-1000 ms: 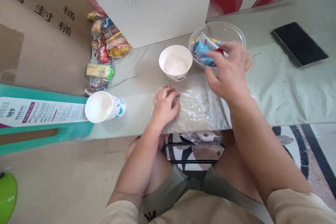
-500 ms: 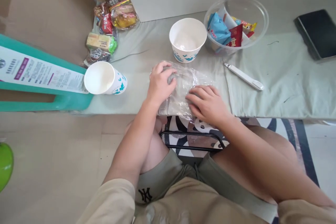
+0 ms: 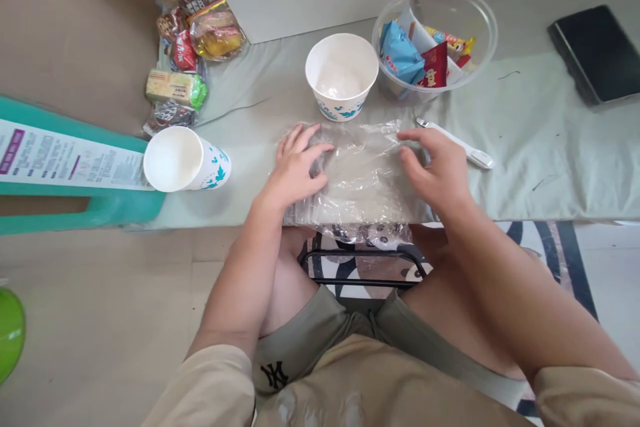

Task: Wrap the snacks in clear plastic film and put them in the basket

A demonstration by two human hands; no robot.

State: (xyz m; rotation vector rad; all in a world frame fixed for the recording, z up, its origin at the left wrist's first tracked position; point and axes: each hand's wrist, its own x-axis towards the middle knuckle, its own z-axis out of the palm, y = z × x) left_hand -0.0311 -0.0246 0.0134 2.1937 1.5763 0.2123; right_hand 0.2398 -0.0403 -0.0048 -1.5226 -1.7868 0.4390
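Note:
A clear, crinkled plastic bag (image 3: 360, 173) lies spread flat at the front of the cloth-covered table, its near edge hanging over. My left hand (image 3: 295, 170) rests on the bag's left side, fingers spread. Beside the bag's right edge is my right hand (image 3: 435, 163), its index finger and thumb apart near the top right corner; the other fingers are partly hidden. Just behind the bag stands a white paper bowl (image 3: 345, 110) with blue prints. A white utility knife (image 3: 457, 143) lies behind my right hand, partly covered by it.
Left of my hands a paper cup (image 3: 215, 167) lies tipped on its side, by a teal plastic frame (image 3: 125, 210). Wrapped snacks (image 3: 175, 88) line the carton at the back left. A clear tub (image 3: 487, 47) holds more snacks. A black device (image 3: 600, 57) lies far right.
My right hand has moved right, from the middle of the plastic bag to its right edge. The bag now lies wider and flatter. My left hand stays on its left side.

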